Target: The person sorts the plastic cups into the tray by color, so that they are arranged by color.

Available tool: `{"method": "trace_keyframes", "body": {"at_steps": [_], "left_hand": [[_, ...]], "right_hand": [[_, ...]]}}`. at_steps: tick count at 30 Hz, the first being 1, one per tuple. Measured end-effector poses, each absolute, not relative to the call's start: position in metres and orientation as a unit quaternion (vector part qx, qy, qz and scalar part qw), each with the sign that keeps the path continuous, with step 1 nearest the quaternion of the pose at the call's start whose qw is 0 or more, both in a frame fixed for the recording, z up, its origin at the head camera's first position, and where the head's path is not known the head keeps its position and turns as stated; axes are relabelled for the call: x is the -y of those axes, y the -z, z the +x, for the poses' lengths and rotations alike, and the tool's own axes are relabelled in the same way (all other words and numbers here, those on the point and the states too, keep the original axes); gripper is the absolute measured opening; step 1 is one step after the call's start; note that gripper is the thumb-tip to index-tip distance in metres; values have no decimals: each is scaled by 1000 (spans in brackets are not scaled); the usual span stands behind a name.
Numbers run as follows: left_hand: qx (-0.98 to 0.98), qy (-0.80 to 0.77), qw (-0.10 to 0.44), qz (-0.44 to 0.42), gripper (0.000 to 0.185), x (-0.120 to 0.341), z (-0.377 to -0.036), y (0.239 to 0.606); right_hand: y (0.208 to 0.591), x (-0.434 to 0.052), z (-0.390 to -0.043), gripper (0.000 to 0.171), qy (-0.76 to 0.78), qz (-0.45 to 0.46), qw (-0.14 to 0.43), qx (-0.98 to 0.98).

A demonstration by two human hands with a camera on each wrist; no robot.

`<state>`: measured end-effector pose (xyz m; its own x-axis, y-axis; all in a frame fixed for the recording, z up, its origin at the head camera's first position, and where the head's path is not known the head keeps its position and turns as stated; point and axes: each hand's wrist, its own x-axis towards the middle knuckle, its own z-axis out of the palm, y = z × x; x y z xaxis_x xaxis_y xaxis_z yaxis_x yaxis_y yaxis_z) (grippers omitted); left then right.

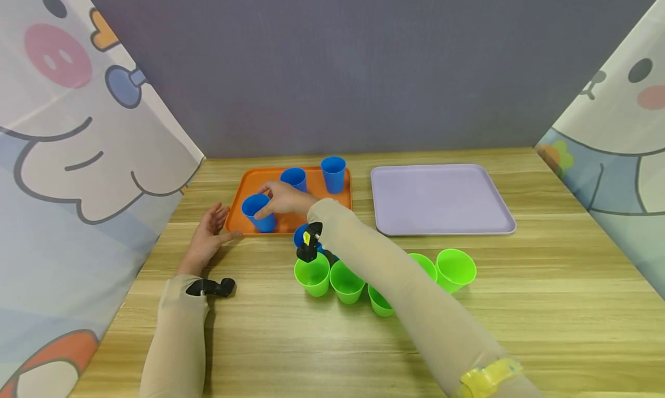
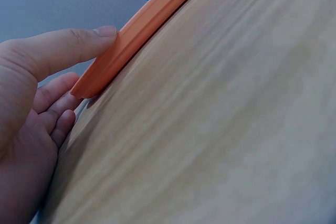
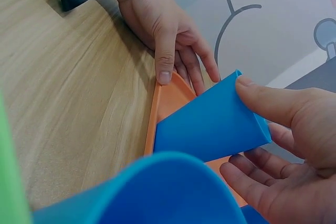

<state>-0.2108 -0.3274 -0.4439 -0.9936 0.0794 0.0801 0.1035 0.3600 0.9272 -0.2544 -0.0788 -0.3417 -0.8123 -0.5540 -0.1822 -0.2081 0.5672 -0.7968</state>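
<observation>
My right hand (image 1: 286,200) holds a blue cup (image 1: 262,219) by its rim, thumb on the near side and fingers on the far side. The cup stands upright at the front left of the orange tray (image 1: 260,179). At that tray's left front corner is my left hand (image 1: 206,236), its thumb touching the front rim and its loose fingers along the left side. Two more blue cups stand on the tray, one at the back middle (image 1: 294,177) and one at the back right (image 1: 333,175). Another blue cup (image 3: 173,192) is in front of the tray, partly hidden by my right wrist.
Several green cups (image 1: 313,275) stand in a zigzag on the wooden table (image 1: 260,340), partly under my right forearm. A pale purple tray (image 1: 441,199) lies to the right of the orange one. A grey wall (image 1: 363,69) rises behind the trays.
</observation>
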Motion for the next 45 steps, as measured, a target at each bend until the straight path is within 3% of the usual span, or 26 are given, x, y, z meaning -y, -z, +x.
{"method": "trace_keyframes", "body": {"at_steps": [12, 29, 45], "left_hand": [[817, 575, -3, -50, 95, 319, -205, 430], [818, 572, 12, -58, 97, 327, -211, 442], [817, 574, 10, -56, 95, 328, -211, 444]], "right_hand": [[331, 78, -253, 76, 403, -215, 231, -859], [301, 37, -250, 70, 401, -246, 220, -855], [291, -9, -240, 70, 407, -270, 255, -835]]}}
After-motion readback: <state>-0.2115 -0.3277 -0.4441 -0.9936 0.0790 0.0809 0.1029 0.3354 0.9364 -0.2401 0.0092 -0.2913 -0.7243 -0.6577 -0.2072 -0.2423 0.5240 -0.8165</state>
